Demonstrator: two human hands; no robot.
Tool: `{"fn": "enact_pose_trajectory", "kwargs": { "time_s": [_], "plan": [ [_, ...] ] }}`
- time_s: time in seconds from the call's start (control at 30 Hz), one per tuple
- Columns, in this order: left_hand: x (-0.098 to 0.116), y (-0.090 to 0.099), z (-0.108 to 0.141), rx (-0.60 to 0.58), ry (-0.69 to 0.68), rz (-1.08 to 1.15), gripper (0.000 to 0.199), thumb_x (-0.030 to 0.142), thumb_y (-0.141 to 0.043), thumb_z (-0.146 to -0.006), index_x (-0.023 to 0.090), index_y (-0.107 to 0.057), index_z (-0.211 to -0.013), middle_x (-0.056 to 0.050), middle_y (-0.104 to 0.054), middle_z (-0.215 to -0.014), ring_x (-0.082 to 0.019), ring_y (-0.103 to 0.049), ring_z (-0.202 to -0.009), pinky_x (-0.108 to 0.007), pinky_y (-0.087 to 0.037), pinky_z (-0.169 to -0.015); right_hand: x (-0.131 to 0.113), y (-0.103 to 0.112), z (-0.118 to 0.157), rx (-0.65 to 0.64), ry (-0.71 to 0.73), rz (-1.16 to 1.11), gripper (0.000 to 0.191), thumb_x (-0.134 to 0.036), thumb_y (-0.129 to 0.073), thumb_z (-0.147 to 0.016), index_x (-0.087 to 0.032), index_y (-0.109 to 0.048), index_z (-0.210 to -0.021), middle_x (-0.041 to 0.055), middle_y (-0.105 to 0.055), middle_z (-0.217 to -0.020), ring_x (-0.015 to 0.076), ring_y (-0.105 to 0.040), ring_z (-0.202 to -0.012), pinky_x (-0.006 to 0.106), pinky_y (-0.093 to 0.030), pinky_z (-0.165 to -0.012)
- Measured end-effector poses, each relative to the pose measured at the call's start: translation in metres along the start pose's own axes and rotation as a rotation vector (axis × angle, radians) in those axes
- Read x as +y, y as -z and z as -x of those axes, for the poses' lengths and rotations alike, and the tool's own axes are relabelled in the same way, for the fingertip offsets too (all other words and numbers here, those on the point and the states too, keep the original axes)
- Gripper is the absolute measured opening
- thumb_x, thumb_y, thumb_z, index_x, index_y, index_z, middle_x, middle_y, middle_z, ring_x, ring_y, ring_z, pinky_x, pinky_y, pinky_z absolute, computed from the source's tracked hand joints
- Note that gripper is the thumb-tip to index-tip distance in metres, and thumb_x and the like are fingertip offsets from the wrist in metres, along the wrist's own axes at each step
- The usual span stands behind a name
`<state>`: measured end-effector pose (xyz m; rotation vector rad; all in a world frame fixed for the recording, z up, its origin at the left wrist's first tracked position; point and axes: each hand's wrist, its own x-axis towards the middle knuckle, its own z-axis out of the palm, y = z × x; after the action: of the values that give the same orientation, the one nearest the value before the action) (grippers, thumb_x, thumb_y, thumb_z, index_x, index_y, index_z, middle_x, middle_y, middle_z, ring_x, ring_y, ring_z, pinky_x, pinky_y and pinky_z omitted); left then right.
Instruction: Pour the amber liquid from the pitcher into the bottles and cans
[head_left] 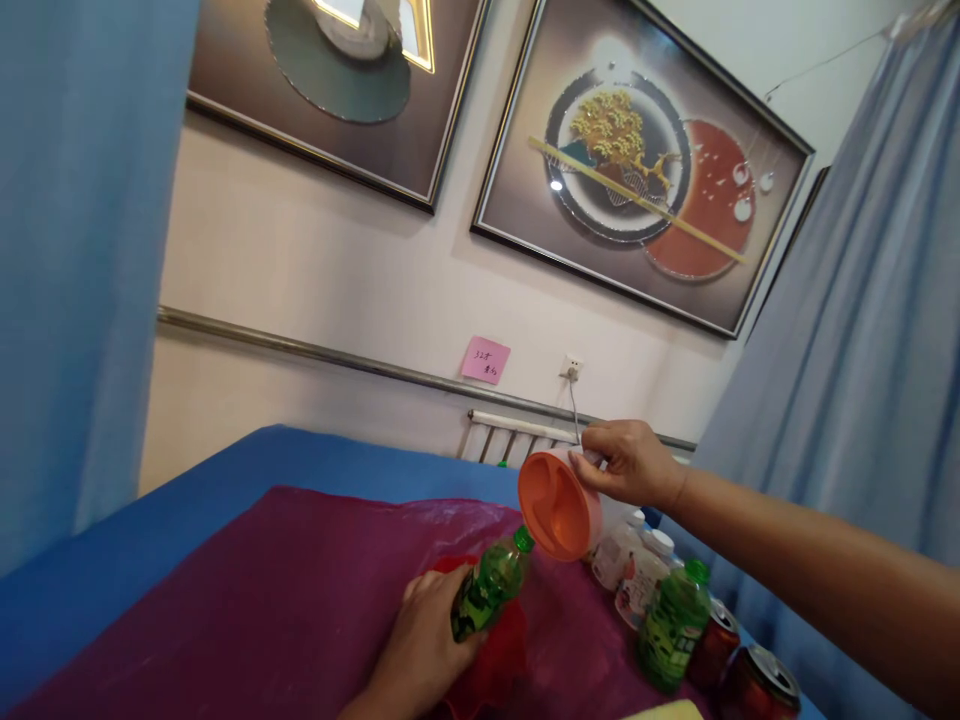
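From the head view, here's a green bottle [491, 590] with a dark label and a green top, leaning right above a purple sheet [300, 600], the left hand's [420, 635] fingers wrapped firmly round its lower part. Just beside that top, an orange cup [556, 505] tips over, open mouth showing, a curved ridge inside; the right hand [630, 462] has its fingers clamped at the cup's far side. Whether bottle and cup touch, I can't tell! A red object [506, 650] sits partly hidden under bottle and hand. Over on the right, clear bottles [643, 585], the nearest ones partly behind the cup, then another green bottle [673, 628] and dark red cans [761, 685] crowd the edge.
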<state>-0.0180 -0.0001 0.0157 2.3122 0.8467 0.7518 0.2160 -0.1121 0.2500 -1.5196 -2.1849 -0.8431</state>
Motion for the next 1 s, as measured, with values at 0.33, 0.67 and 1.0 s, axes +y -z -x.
{"fn": "enact_pose_trajectory", "kwargs": {
  "time_s": [0.33, 0.67, 1.0],
  "plan": [
    [-0.004, -0.001, -0.005, -0.005, -0.024, -0.015, 0.053, 0.023, -0.071, -0.072, 0.026, -0.065, -0.125, -0.005, -0.072, -0.115, -0.028, -0.062, -0.110, -0.041, -0.039, -0.101, -0.002, 0.006, -0.007, -0.027, -0.009, 0.057, 0.035, -0.036, -0.052, -0.090, -0.022, -0.042, -0.060, -0.0026, -0.045, -0.056, 0.0113, -0.037, -0.052, 0.027, -0.025, -0.055],
    [-0.009, -0.004, -0.004, 0.004, -0.003, -0.029, 0.057, 0.027, -0.073, -0.072, 0.025, -0.063, -0.128, -0.007, -0.071, -0.118, -0.030, -0.061, -0.113, -0.041, -0.039, -0.103, -0.004, 0.007, -0.006, -0.013, 0.075, 0.073, 0.034, -0.035, -0.054, -0.091, -0.021, -0.045, -0.061, -0.0027, -0.048, -0.057, 0.0105, -0.039, -0.052, 0.027, -0.023, -0.054],
    [-0.011, -0.005, -0.004, 0.032, -0.008, 0.000, 0.059, 0.028, -0.075, -0.071, 0.024, -0.064, -0.128, -0.007, -0.071, -0.114, -0.030, -0.062, -0.111, -0.042, -0.041, -0.101, -0.010, 0.006, -0.007, 0.042, 0.157, 0.089, 0.034, -0.034, -0.056, -0.090, -0.021, -0.045, -0.061, -0.0033, -0.049, -0.057, 0.0102, -0.040, -0.052, 0.027, -0.024, -0.054]
  ]
}}
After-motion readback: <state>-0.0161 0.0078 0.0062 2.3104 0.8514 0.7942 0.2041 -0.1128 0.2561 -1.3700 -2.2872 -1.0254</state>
